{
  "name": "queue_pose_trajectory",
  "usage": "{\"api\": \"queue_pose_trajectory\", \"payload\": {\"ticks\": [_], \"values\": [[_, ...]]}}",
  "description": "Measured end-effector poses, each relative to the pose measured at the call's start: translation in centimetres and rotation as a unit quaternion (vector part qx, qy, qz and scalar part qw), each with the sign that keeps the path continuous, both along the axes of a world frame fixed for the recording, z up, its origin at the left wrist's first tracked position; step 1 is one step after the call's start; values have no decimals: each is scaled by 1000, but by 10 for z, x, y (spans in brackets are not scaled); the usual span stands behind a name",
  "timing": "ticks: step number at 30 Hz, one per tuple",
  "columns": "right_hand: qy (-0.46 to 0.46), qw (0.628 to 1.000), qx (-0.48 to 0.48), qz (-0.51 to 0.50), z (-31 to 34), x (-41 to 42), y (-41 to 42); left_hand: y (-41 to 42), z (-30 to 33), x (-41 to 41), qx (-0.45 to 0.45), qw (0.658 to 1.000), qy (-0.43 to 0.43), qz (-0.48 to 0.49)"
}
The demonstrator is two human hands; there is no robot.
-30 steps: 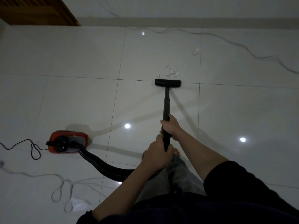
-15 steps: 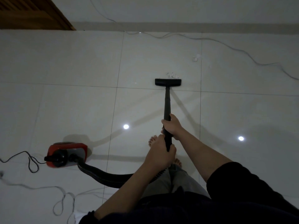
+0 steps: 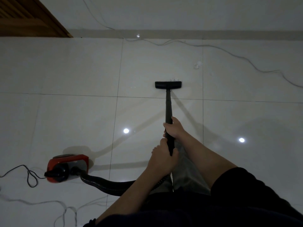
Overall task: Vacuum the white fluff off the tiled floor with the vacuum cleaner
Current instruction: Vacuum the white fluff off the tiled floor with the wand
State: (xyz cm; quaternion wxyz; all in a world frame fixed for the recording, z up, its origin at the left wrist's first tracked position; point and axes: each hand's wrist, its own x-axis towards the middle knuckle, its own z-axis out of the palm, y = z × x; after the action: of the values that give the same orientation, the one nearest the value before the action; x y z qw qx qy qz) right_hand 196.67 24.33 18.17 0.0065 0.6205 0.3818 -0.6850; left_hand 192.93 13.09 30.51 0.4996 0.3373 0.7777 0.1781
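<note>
A red canister vacuum (image 3: 68, 167) sits on glossy tiles (image 3: 73, 112), ribbed hose (image 3: 105, 184) trailing right. Left hand (image 3: 164, 159) and right hand (image 3: 174, 128) wrap the black wand (image 3: 168, 105), which points away; its flat nozzle (image 3: 168, 84) touches white fluff (image 3: 174, 78).

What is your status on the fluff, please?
Left hand and right hand grip the wand. Nozzle at last fluff bits; another clump beyond. Grey cable past it.
</note>
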Motion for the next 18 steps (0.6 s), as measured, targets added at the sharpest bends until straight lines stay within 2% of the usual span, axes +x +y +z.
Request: {"api": "queue_pose_trajectory", "payload": {"ticks": [18], "values": [[-1,1000,5,25,7,-31,10,8,4,-26,4,1000,0,11]]}}
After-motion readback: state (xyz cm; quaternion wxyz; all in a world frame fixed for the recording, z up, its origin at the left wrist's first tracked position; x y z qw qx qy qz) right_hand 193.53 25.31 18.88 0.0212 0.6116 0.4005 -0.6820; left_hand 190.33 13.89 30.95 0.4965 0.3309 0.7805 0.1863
